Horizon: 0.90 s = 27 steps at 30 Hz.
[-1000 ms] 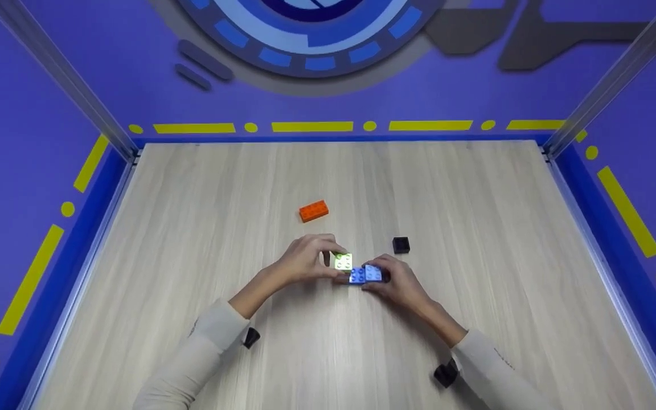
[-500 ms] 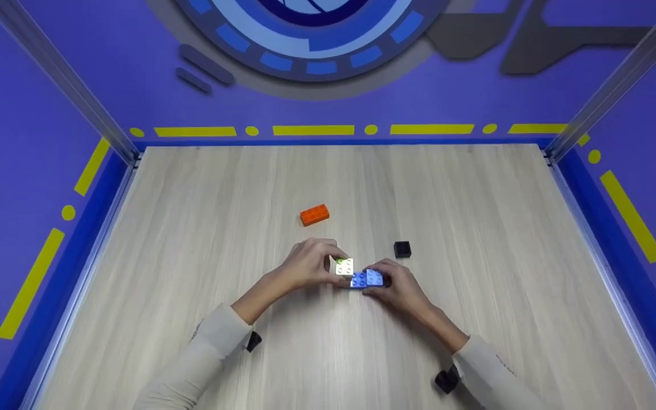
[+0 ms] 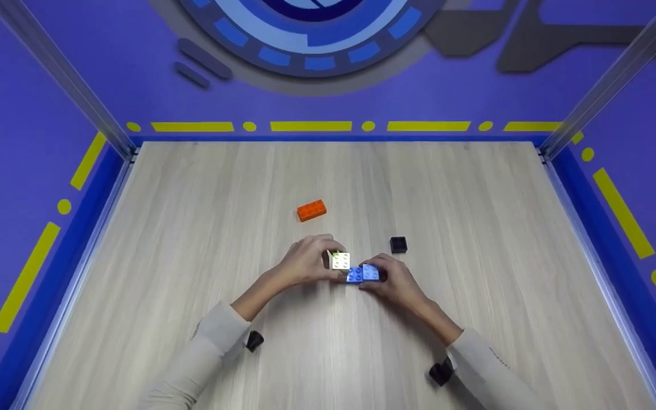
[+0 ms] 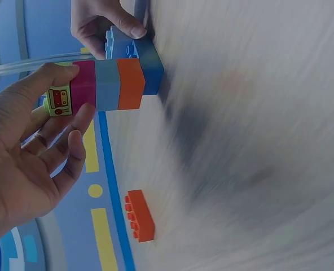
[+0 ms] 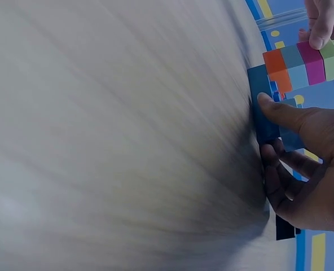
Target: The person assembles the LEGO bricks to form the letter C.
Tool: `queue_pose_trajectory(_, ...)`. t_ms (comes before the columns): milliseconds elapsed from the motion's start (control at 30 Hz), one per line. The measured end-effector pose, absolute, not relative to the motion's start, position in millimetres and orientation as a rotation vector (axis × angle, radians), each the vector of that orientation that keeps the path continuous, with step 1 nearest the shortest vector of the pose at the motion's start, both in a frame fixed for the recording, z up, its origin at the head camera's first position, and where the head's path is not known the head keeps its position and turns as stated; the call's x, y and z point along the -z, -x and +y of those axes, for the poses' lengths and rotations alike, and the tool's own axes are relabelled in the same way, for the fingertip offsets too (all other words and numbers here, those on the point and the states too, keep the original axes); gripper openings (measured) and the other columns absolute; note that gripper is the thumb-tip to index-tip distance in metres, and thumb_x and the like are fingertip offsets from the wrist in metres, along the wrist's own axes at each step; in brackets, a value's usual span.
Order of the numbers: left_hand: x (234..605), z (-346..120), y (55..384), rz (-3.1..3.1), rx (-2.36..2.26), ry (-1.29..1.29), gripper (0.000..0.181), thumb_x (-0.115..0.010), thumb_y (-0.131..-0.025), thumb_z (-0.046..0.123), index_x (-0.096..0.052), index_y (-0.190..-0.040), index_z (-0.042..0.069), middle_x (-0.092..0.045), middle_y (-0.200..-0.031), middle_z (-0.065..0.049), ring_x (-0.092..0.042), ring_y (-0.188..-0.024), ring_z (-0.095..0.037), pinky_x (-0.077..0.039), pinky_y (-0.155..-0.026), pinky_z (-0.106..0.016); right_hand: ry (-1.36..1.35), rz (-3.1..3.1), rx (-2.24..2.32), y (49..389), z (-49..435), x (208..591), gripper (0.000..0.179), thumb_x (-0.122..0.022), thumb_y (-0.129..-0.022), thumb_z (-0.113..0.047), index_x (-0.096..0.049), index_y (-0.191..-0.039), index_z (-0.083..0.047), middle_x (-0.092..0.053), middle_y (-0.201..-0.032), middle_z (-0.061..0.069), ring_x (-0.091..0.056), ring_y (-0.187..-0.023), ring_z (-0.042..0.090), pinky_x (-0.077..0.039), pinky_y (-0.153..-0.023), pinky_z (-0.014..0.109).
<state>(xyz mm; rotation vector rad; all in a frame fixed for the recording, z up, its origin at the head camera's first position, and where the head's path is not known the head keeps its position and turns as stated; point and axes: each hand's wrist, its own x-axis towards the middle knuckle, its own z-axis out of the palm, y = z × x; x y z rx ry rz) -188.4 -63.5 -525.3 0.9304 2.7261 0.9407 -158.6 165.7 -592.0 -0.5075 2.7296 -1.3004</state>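
Observation:
My left hand pinches a stack of toy building bricks between thumb and fingers near its top. From top to bottom the stack is light green with a printed picture, magenta, light blue and orange. Its orange end meets the left end of a long blue brick; whether they are locked together I cannot tell. A lighter blue brick sits on the long brick's right end. My right hand grips the long blue brick there, its thumb along the side.
Beyond my left hand an orange brick lies on the wooden tabletop. A small black square brick lies just past my right hand. Blue-purple panels border the table at the back and sides.
Both hands keep their grip and hardly move. The top of the green brick looks paler, with more glare. The head view shifts slightly.

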Motion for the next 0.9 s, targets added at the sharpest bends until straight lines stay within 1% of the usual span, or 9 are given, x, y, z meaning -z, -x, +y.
queue_pose_trajectory(133, 540, -66, 184, 2.694, -0.977, -0.957, 0.051, -0.075, -0.065, 0.038, -0.057, -0.111, 0.023, -0.06, -0.103, 0.007, -0.056, -0.089, -0.013, -0.045, -0.073, -0.029, 0.523, 2.719, 1.289, 159, 165, 592, 0.038, -0.078, -0.064, -0.02, -0.064, -0.099, -0.016, -0.059, -0.093, -0.009, -0.055, -0.088, 0.007, -0.045, -0.08, 0.028)
queue_pose_trajectory(200, 548, -67, 182, 2.673, -0.994, -0.972, 0.059, -0.074, -0.067, 0.038, -0.051, -0.119, 0.022, -0.057, -0.114, 0.004, -0.055, -0.099, -0.013, -0.044, -0.082, -0.032, 0.525, 2.724, 1.287, 158, 166, 593, 0.038, -0.078, -0.064, -0.019, -0.064, -0.099, -0.016, -0.059, -0.093, -0.009, -0.055, -0.089, 0.007, -0.045, -0.081, 0.028)
queue_pose_trajectory(267, 556, -66, 181, 2.654, -1.037, -0.97, 0.064, -0.074, -0.068, 0.036, -0.047, -0.124, 0.02, -0.056, -0.119, 0.003, -0.054, -0.102, -0.013, -0.044, -0.085, -0.033, 0.536, 2.742, 1.278, 158, 167, 593, 0.038, -0.078, -0.064, -0.019, -0.064, -0.099, -0.016, -0.059, -0.093, -0.009, -0.055, -0.088, 0.007, -0.045, -0.08, 0.029)
queue_pose_trajectory(367, 567, -64, 181, 2.627, -1.14, -0.932, 0.059, -0.075, -0.068, 0.031, -0.049, -0.121, 0.02, -0.06, -0.111, 0.003, -0.057, -0.088, -0.011, -0.045, -0.077, -0.028, 0.547, 2.762, 1.257, 158, 167, 594, 0.038, -0.078, -0.064, -0.021, -0.064, -0.099, -0.017, -0.059, -0.092, -0.009, -0.055, -0.088, 0.006, -0.045, -0.079, 0.028)
queue_pose_trajectory(433, 572, -64, 181, 2.61, -1.197, -0.901, 0.05, -0.075, -0.069, 0.028, -0.054, -0.114, 0.019, -0.063, -0.099, 0.003, -0.055, -0.076, -0.009, -0.044, -0.067, -0.023, 0.558, 2.775, 1.241, 158, 166, 595, 0.037, -0.078, -0.065, -0.022, -0.064, -0.099, -0.017, -0.059, -0.093, -0.009, -0.055, -0.088, 0.006, -0.045, -0.078, 0.028)
queue_pose_trajectory(500, 576, -66, 179, 2.6, -1.226, -0.867, 0.042, -0.075, -0.069, 0.027, -0.058, -0.106, 0.018, -0.063, -0.091, 0.004, -0.051, -0.069, -0.007, -0.041, -0.06, -0.02, 0.554, 2.776, 1.232, 156, 164, 595, 0.037, -0.077, -0.065, -0.022, -0.063, -0.1, -0.018, -0.059, -0.093, -0.009, -0.055, -0.088, 0.006, -0.045, -0.079, 0.028)
queue_pose_trajectory(633, 580, -68, 175, 2.622, -1.234, -0.808, 0.033, -0.076, -0.067, 0.027, -0.061, -0.094, 0.016, -0.061, -0.082, 0.004, -0.047, -0.069, -0.006, -0.038, -0.059, -0.019, 0.562, 2.78, 1.207, 155, 160, 593, 0.039, -0.077, -0.066, -0.022, -0.062, -0.102, -0.019, -0.059, -0.095, -0.008, -0.055, -0.09, 0.008, -0.045, -0.081, 0.03)
queue_pose_trajectory(800, 578, -69, 172, 2.649, -1.211, -0.762, 0.035, -0.076, -0.066, 0.026, -0.062, -0.096, 0.015, -0.061, -0.082, 0.003, -0.047, -0.068, -0.007, -0.037, -0.058, -0.02, 0.623, 2.711, 1.222, 157, 163, 587, 0.056, -0.078, -0.064, -0.022, -0.055, -0.115, -0.017, -0.059, -0.107, 0.0, -0.054, -0.1, 0.013, -0.042, -0.088, 0.035)
queue_pose_trajectory(900, 578, -70, 171, 2.667, -1.197, -0.748, 0.036, -0.076, -0.066, 0.026, -0.062, -0.098, 0.016, -0.061, -0.082, 0.003, -0.046, -0.068, -0.007, -0.037, -0.058, -0.019, 0.663, 2.635, 1.209, 159, 168, 580, 0.068, -0.079, -0.063, -0.024, -0.048, -0.124, -0.015, -0.057, -0.111, 0.004, -0.053, -0.101, 0.016, -0.041, -0.088, 0.038)
